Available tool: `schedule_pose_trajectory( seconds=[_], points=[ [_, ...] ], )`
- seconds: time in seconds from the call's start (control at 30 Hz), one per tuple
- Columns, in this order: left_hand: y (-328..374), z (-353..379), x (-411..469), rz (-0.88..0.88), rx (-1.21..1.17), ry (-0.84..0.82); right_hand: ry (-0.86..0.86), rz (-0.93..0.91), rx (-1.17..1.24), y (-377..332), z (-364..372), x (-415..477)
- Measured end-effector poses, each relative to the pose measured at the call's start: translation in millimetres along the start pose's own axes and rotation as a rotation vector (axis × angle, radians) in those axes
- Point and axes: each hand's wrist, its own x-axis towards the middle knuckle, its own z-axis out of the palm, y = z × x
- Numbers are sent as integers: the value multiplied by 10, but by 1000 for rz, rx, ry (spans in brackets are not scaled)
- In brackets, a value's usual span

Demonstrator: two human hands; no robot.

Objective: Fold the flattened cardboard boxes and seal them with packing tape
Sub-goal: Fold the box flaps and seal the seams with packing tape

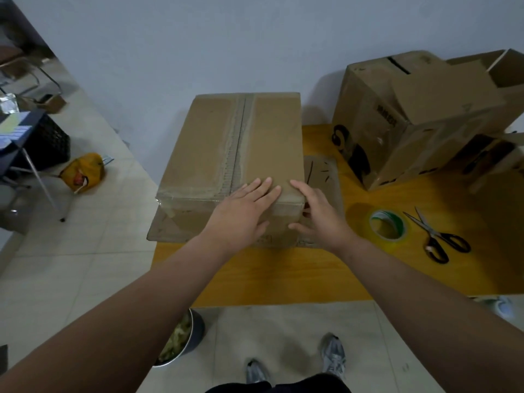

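A closed brown cardboard box (pixel 209 148) stands on the yellow wooden table (pixel 283 273), with clear tape along its centre seam and across its near top edge. My left hand (pixel 243 208) lies flat on the box's near right top, its fingers straight over the taped edge. My right hand (pixel 317 214) presses against the box's near right corner, index finger on the top and thumb on the front face. A roll of packing tape (pixel 390 226) lies on the table to the right of my right hand.
Black-handled scissors (pixel 436 236) lie right of the tape roll. Folded and open cardboard boxes (pixel 411 120) are stacked at the back right. A flat cardboard sheet (pixel 323 171) lies under the box. On the floor are a bin (pixel 181 341), an orange bag (pixel 82 173) and a black crate (pixel 48 143).
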Motion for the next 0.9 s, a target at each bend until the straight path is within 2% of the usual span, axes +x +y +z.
schedule_pose_trajectory(
  seconds=[0.13,0.27,0.4,0.53,0.63,0.73,0.9],
  points=[
    [-23,15,14,21,0,7,90,-69,-10,-11,-95,8],
    [-12,30,24,29,7,8,287,-392,-300,-90,-92,1],
    [24,65,30,46,66,-14,369,-478,-381,-36,-78,8],
    [-34,73,-92,40,87,-19,331,-420,-438,76,-282,-25],
    [-259,83,-360,-57,101,42,251,-333,-500,21,-340,-77],
    [-569,89,-638,-187,35,118,309,-263,-513,-91,-241,-96],
    [-848,91,-736,-172,-16,186,325,-105,-510,-203,-124,-157]
  ],
)
